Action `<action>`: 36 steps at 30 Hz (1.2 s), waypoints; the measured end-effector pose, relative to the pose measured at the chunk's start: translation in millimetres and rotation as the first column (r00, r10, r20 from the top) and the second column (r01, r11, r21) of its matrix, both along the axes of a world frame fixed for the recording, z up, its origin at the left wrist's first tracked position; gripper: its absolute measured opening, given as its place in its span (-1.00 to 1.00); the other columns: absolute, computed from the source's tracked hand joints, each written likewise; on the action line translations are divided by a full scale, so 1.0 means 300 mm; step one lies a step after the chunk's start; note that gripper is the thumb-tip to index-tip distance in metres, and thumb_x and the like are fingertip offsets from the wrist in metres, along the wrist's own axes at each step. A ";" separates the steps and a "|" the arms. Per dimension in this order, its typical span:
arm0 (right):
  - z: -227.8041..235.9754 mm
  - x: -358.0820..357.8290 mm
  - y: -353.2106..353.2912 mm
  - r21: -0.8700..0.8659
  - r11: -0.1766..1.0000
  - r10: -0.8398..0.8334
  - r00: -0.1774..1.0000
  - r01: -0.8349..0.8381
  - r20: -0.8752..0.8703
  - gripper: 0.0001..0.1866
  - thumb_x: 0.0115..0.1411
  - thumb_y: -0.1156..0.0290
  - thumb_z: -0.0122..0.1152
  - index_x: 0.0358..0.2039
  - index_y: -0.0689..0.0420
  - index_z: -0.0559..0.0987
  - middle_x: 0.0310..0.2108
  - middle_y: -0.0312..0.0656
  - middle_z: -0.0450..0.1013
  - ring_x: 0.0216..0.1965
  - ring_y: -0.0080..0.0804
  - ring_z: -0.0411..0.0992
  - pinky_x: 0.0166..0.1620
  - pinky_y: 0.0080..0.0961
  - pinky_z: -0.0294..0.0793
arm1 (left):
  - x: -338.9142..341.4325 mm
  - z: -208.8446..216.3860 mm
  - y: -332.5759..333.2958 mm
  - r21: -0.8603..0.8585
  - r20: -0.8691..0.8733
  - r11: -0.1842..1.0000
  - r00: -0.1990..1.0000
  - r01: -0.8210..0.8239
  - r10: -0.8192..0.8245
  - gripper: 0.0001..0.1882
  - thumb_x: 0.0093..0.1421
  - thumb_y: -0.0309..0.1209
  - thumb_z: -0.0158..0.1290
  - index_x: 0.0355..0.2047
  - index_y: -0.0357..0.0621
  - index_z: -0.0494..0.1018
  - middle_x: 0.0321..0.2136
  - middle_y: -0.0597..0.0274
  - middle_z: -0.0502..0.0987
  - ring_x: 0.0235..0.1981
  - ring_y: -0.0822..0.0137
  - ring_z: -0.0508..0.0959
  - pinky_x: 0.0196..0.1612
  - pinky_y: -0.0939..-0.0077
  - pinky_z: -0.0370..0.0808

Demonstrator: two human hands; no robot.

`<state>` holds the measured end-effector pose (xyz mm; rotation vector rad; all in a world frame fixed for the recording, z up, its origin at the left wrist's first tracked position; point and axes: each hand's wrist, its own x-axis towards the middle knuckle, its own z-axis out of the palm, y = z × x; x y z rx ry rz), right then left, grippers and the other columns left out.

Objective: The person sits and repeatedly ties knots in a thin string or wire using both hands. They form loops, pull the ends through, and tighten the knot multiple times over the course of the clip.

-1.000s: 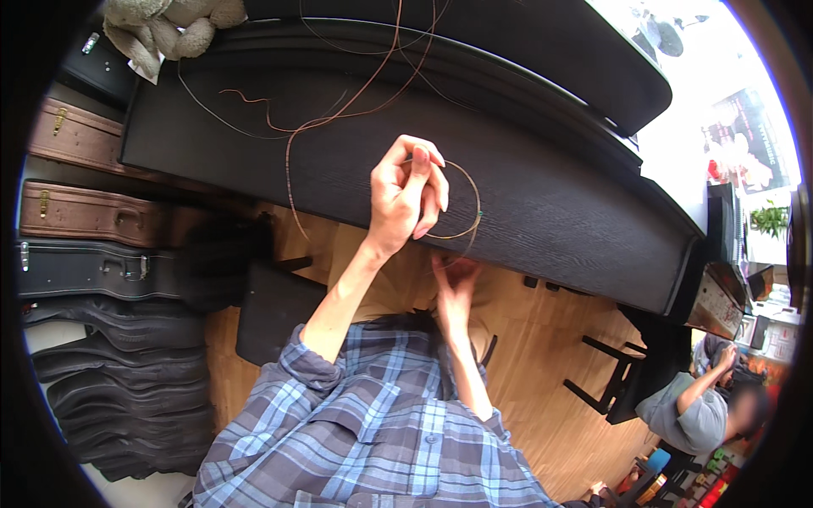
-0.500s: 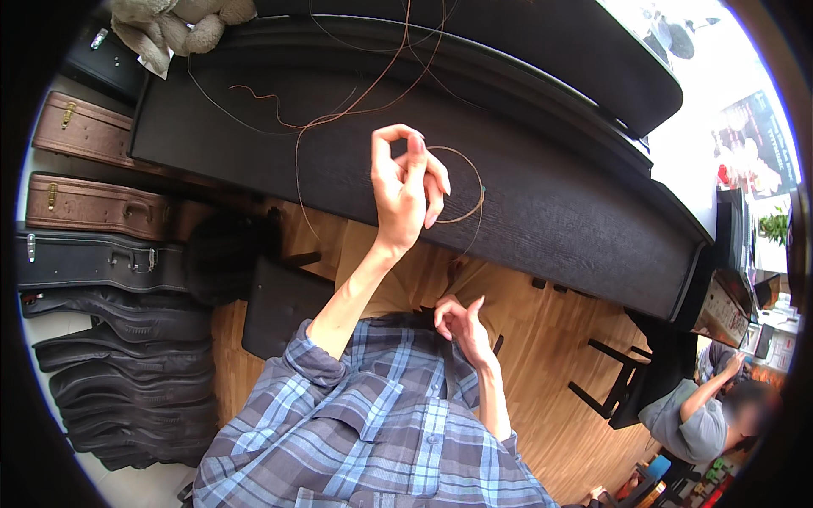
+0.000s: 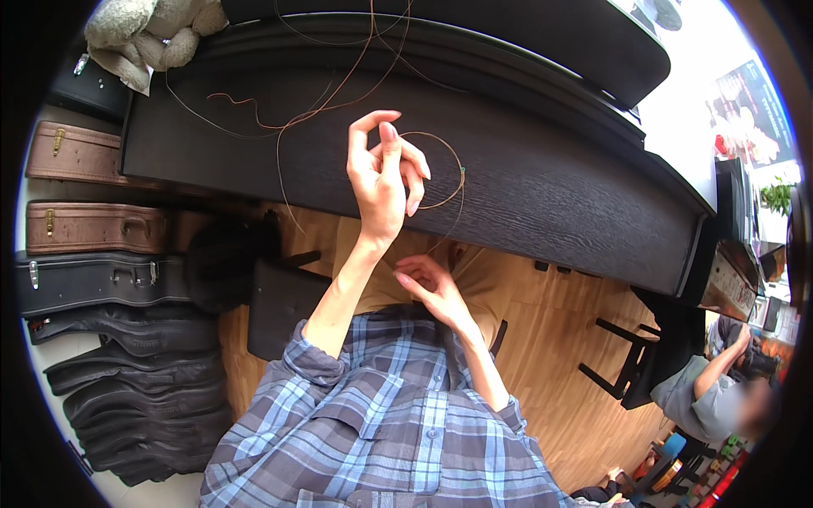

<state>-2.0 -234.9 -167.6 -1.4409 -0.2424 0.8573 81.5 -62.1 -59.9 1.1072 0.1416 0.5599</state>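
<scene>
A bronze-coloured guitar string [image 3: 458,155] forms a loop with a small green end, standing out from behind the curled fingers of my left hand [image 3: 383,182]. That hand is raised over the edge of the black piano-like lid [image 3: 559,186], with its index finger lifted and thumb up. The exact grip point is hidden behind the fingers. From the loop a thin tail hangs toward my right hand [image 3: 436,292], which is in front of my lap. Its fingers stretch forward with a gap to the thumb, and I see nothing between them.
Loose copper-coloured strings [image 3: 282,127] lie across the lid's left part. A plush toy [image 3: 152,38] sits at far left. Brown and black instrument cases [image 3: 93,224] are stacked at left. A black stool [image 3: 622,364] and a seated person [image 3: 707,385] are at right.
My left hand and the string loop have risen slightly over the lid. My right hand has moved up and left, its fingers straightening. The view has shifted a little.
</scene>
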 end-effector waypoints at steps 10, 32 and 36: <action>0.141 -0.054 -0.247 -0.533 0.846 0.241 0.866 0.034 0.437 -0.79 0.40 0.41 0.14 -0.15 0.28 0.64 -0.20 -0.04 0.54 -0.21 -0.18 0.55 -0.10 -0.35 0.54 | -0.007 0.013 -0.005 0.068 -0.014 0.998 1.000 -0.017 0.018 -0.55 0.55 -0.15 -0.26 0.03 -0.34 0.40 -0.62 0.15 0.54 -0.87 0.58 0.31 -0.82 0.70 0.16; 0.515 0.369 0.054 0.387 0.809 -0.579 0.714 0.444 0.392 -0.82 0.37 0.49 0.20 -0.12 0.35 0.58 -0.20 -0.03 0.59 -0.14 -0.18 0.65 -0.10 -0.42 0.71 | 0.004 0.004 -0.012 0.043 0.009 0.982 0.983 0.183 -0.183 -0.64 0.57 -0.16 -0.36 -0.07 -0.22 0.25 -0.62 0.07 0.49 -0.83 0.46 0.40 -0.79 0.65 0.29; 0.479 0.392 0.083 0.365 0.825 -0.557 0.726 0.431 0.403 -0.83 0.36 0.51 0.21 -0.11 0.34 0.58 -0.17 -0.02 0.60 -0.14 -0.22 0.65 -0.09 -0.46 0.70 | 0.003 0.000 -0.010 0.066 0.001 0.979 0.982 0.190 -0.191 -0.65 0.57 -0.17 -0.38 -0.03 -0.20 0.24 -0.59 0.04 0.49 -0.84 0.44 0.36 -0.80 0.63 0.27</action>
